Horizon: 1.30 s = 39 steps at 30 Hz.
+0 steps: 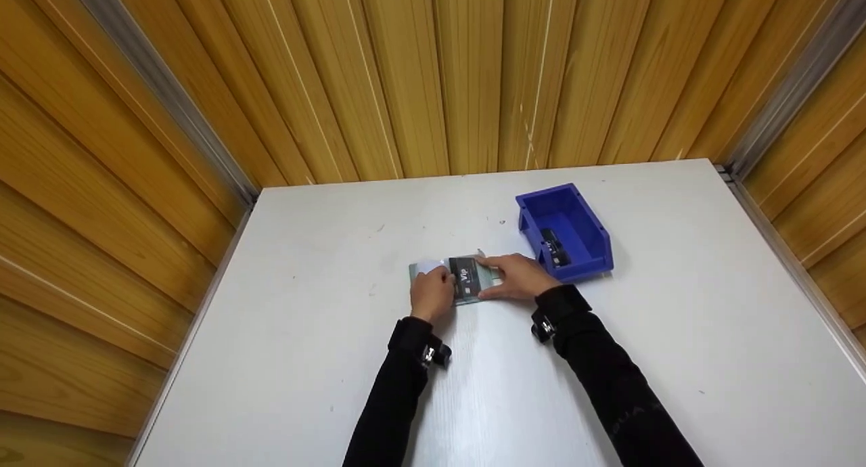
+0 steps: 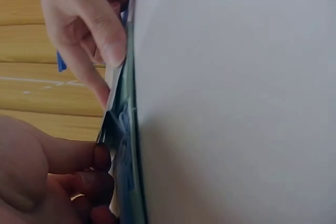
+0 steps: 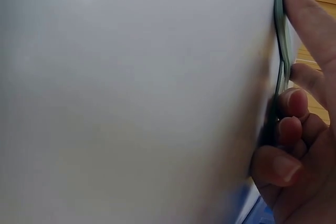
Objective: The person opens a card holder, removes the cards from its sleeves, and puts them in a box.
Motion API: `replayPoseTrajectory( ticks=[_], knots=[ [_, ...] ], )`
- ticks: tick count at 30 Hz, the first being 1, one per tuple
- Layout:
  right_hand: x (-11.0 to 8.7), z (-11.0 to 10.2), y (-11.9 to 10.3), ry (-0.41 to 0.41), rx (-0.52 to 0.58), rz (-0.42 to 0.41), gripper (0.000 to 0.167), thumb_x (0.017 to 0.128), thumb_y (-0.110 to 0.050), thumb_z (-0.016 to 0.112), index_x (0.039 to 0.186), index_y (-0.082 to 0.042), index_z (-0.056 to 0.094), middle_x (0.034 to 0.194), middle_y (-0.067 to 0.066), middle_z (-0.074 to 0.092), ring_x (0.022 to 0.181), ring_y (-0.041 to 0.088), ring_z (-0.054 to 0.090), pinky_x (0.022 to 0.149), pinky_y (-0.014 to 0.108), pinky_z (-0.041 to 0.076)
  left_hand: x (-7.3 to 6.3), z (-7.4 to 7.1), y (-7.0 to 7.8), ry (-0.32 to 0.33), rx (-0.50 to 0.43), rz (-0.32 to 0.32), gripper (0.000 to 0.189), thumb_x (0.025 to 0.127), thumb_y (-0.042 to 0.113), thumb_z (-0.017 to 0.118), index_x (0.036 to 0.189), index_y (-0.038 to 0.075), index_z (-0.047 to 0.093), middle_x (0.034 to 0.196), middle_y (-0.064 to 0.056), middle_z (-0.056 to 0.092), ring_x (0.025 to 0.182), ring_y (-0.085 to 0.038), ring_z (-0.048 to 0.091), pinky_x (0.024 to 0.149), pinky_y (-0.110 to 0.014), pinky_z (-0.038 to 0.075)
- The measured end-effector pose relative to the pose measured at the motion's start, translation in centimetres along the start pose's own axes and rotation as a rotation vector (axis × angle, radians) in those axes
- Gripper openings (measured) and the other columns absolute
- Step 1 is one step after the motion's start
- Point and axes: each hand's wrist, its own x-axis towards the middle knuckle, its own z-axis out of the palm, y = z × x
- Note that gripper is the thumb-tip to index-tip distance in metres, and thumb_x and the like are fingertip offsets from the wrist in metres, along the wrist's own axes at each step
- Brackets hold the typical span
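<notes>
A pale green card holder lies spread on the white table, with a black card marked "Vip" on it. My left hand pinches the left edge of this card between thumb and curled fingers. In the left wrist view, that edge is lifted a little off the holder. From the right, my right hand grips the holder, its thumb at the near edge and a finger at the far edge. The right wrist view has the other fingers curled in at the holder's side.
Just beyond my right hand stands a blue open-front plastic bin. Inside it lies a black item with white lettering. Wood-look panels wall the table at the back and both sides.
</notes>
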Motion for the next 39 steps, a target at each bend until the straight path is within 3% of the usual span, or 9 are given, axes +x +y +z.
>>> replayPoseTrajectory(
  ticks=[4,10,17,25,34,39],
  knots=[
    [-0.1,-0.1,0.0,-0.003,-0.006,0.000,0.079,0.084,-0.040,0.086,0.150,-0.011,0.054,0.148,0.022,0.058,0.131,0.039,0.060,0.109,0.052,0.047,0.0,-1.1,-0.8,-0.015,-0.098,-0.010,0.024,0.103,0.016,0.058,0.082,0.006,0.062,0.073,-0.004,0.056,0.075,-0.022,0.052,0.069,-0.035,0.041],
    [0.0,0.0,0.1,-0.023,0.011,0.002,0.080,0.084,-0.040,0.086,0.151,-0.011,0.053,0.151,0.021,0.055,0.136,0.041,0.055,0.113,0.053,0.043,-0.2,-2.5,-2.3,-0.015,-0.131,-0.032,0.024,0.104,0.015,0.056,0.081,0.007,0.059,0.073,-0.002,0.051,0.074,-0.020,0.049,0.070,-0.033,0.039],
    [0.2,0.0,0.3,-0.044,0.015,0.032,0.082,0.084,-0.043,0.085,0.153,-0.015,0.051,0.154,0.019,0.052,0.139,0.041,0.053,0.115,0.053,0.042,-0.5,-2.6,-3.3,-0.046,-0.165,-0.056,0.024,0.106,0.014,0.054,0.082,0.009,0.056,0.073,0.000,0.047,0.073,-0.018,0.048,0.067,-0.031,0.037],
    [0.1,0.0,0.2,-0.040,0.006,0.043,0.081,0.085,-0.044,0.084,0.153,-0.015,0.051,0.153,0.018,0.053,0.138,0.040,0.054,0.112,0.053,0.044,-0.6,-3.8,-2.2,-0.037,-0.263,-0.038,0.024,0.107,0.014,0.052,0.085,0.007,0.058,0.076,0.001,0.051,0.074,-0.016,0.049,0.069,-0.030,0.039],
    [0.1,0.1,0.1,-0.058,0.014,0.052,0.083,0.085,-0.045,0.084,0.155,-0.016,0.049,0.155,0.017,0.051,0.139,0.039,0.052,0.115,0.053,0.042,-0.3,-6.8,-0.5,-0.032,-0.499,-0.038,0.021,0.109,0.015,0.051,0.090,0.008,0.058,0.080,0.002,0.044,0.077,-0.017,0.043,0.070,-0.030,0.035],
    [0.0,-0.1,-0.1,-0.068,0.013,0.072,0.084,0.085,-0.046,0.084,0.155,-0.018,0.048,0.156,0.017,0.050,0.140,0.039,0.052,0.115,0.053,0.041,-0.2,-7.6,-0.1,-0.046,-0.588,-0.026,0.020,0.109,0.015,0.050,0.093,0.006,0.057,0.085,0.001,0.045,0.080,-0.017,0.042,0.072,-0.030,0.035]
  ],
)
